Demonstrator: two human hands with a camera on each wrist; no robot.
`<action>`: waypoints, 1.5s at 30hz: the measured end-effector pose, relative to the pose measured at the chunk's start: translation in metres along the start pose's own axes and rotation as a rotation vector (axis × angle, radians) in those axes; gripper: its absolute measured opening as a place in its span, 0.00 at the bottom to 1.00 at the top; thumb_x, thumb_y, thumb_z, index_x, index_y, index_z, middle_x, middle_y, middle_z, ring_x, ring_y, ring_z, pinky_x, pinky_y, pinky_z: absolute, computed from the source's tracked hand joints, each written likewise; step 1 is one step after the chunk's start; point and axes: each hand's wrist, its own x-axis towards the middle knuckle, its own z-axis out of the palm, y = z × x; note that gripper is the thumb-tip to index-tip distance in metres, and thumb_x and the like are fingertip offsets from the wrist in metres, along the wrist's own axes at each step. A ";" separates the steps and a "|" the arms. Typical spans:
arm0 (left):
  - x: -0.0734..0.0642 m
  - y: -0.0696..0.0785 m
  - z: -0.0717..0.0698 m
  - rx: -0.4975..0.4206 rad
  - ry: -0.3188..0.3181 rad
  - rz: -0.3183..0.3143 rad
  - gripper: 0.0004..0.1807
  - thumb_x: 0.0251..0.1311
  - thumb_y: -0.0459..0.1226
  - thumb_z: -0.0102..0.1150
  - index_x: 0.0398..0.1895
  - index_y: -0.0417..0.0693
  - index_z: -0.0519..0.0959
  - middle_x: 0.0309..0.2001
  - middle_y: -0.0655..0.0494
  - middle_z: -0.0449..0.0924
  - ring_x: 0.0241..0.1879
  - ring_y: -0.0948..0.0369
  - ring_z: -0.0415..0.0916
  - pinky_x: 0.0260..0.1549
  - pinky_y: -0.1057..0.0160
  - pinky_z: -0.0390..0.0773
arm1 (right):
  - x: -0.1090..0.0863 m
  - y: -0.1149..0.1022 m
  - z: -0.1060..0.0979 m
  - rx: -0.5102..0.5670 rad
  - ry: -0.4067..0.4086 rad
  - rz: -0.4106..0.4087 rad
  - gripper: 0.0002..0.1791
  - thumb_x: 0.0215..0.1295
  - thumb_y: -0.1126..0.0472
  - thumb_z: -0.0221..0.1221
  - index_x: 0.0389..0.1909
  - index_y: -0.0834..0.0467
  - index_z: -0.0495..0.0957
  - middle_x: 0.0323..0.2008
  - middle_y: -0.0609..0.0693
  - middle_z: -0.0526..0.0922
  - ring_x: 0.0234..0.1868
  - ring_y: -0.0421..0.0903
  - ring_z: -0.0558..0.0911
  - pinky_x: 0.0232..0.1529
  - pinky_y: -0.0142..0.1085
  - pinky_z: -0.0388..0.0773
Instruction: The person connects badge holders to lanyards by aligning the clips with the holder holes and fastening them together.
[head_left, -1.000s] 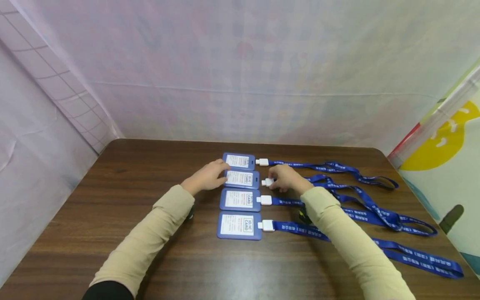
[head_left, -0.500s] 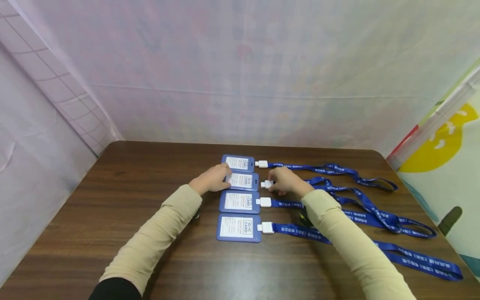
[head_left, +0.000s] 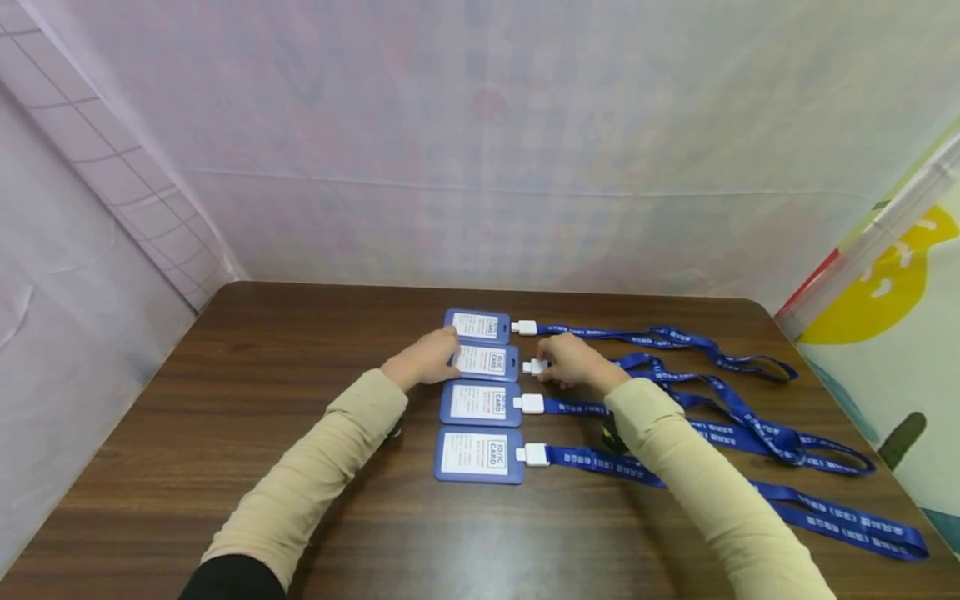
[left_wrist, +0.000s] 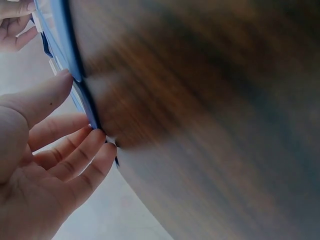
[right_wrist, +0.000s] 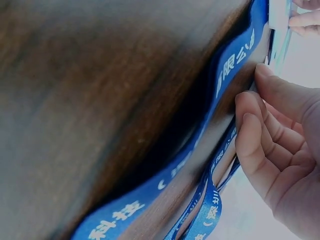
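Observation:
Blue ID card holders lie in a column on the table in the head view. My left hand (head_left: 424,357) grips the left end of the second card holder from the back (head_left: 489,361), with the thumb on its near edge and fingers on its far edge. Across from it, my right hand (head_left: 573,360) pinches the white clip (head_left: 534,367) of a blue lanyard (head_left: 639,361). A small gap shows between this clip and the holder's slotted end. In the left wrist view, thumb and fingers (left_wrist: 102,145) meet the holder's blue edges. The right fingertips hide much of the clip.
The farthest holder (head_left: 476,326) lies just behind, its clip (head_left: 523,327) close by. Nearer me are two more holders (head_left: 480,403) (head_left: 478,454) with white clips at their right ends. Several blue lanyards (head_left: 847,525) trail right across the brown table (head_left: 300,333). A curtain (head_left: 480,167) hangs behind.
My left hand has shifted slightly right, its fingers now farther over the second holder's left end. The right hand stays at the white clip, almost unmoved.

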 end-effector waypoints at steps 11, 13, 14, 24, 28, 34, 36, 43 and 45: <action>0.018 -0.019 0.021 -0.037 -0.009 -0.011 0.15 0.46 0.41 0.67 0.15 0.42 0.74 0.34 0.46 0.70 0.34 0.54 0.70 0.38 0.58 0.72 | 0.001 -0.007 -0.004 -0.067 -0.008 0.027 0.11 0.55 0.61 0.63 0.34 0.63 0.74 0.29 0.54 0.77 0.15 0.41 0.75 0.18 0.30 0.73; 0.018 -0.018 0.021 -0.044 -0.005 -0.010 0.15 0.45 0.40 0.67 0.14 0.41 0.73 0.33 0.46 0.70 0.33 0.54 0.70 0.38 0.58 0.72 | 0.002 -0.008 -0.004 -0.073 -0.017 0.045 0.11 0.55 0.61 0.63 0.34 0.63 0.74 0.29 0.53 0.77 0.16 0.41 0.75 0.19 0.30 0.73; 0.017 -0.017 0.019 -0.051 -0.003 -0.011 0.15 0.45 0.39 0.67 0.15 0.41 0.73 0.33 0.46 0.70 0.33 0.54 0.70 0.37 0.58 0.72 | 0.002 -0.009 -0.004 -0.076 -0.022 0.053 0.11 0.55 0.61 0.63 0.35 0.63 0.74 0.29 0.53 0.77 0.16 0.41 0.75 0.19 0.30 0.73; 0.004 0.006 -0.002 -0.022 -0.018 -0.046 0.13 0.47 0.38 0.67 0.23 0.36 0.76 0.32 0.49 0.69 0.32 0.56 0.69 0.36 0.60 0.72 | 0.005 -0.015 -0.007 -0.090 -0.048 0.062 0.10 0.55 0.62 0.62 0.35 0.62 0.75 0.27 0.52 0.75 0.16 0.43 0.75 0.18 0.30 0.73; 0.006 0.006 -0.001 -0.006 -0.020 -0.049 0.13 0.47 0.38 0.67 0.20 0.37 0.75 0.31 0.48 0.69 0.32 0.56 0.69 0.36 0.59 0.72 | 0.007 -0.015 -0.006 -0.099 -0.051 0.054 0.09 0.55 0.62 0.62 0.33 0.62 0.75 0.26 0.51 0.75 0.17 0.42 0.75 0.17 0.29 0.73; 0.008 0.008 -0.002 0.004 -0.018 -0.063 0.14 0.46 0.38 0.68 0.18 0.39 0.73 0.30 0.49 0.69 0.30 0.56 0.68 0.34 0.59 0.72 | 0.012 -0.013 -0.003 -0.101 -0.056 0.073 0.08 0.56 0.62 0.62 0.34 0.61 0.75 0.27 0.52 0.76 0.18 0.43 0.75 0.17 0.29 0.73; 0.007 0.009 -0.002 0.002 -0.017 -0.068 0.14 0.45 0.38 0.69 0.19 0.38 0.74 0.30 0.49 0.69 0.30 0.57 0.68 0.34 0.59 0.72 | 0.012 -0.013 -0.003 -0.100 -0.055 0.075 0.09 0.56 0.62 0.62 0.35 0.61 0.75 0.28 0.52 0.76 0.18 0.43 0.75 0.17 0.29 0.73; 0.008 0.009 -0.003 0.016 -0.009 -0.088 0.14 0.44 0.38 0.69 0.22 0.36 0.75 0.30 0.48 0.72 0.31 0.56 0.69 0.35 0.58 0.72 | 0.013 -0.015 -0.002 -0.069 -0.042 0.050 0.09 0.55 0.64 0.62 0.36 0.62 0.74 0.31 0.54 0.76 0.18 0.43 0.75 0.17 0.29 0.73; 0.008 0.009 -0.004 0.015 -0.012 -0.091 0.14 0.44 0.38 0.69 0.23 0.36 0.75 0.29 0.48 0.72 0.31 0.56 0.69 0.35 0.59 0.72 | 0.013 -0.015 -0.002 -0.062 -0.037 0.040 0.09 0.55 0.64 0.62 0.35 0.62 0.74 0.30 0.53 0.76 0.18 0.43 0.75 0.17 0.29 0.73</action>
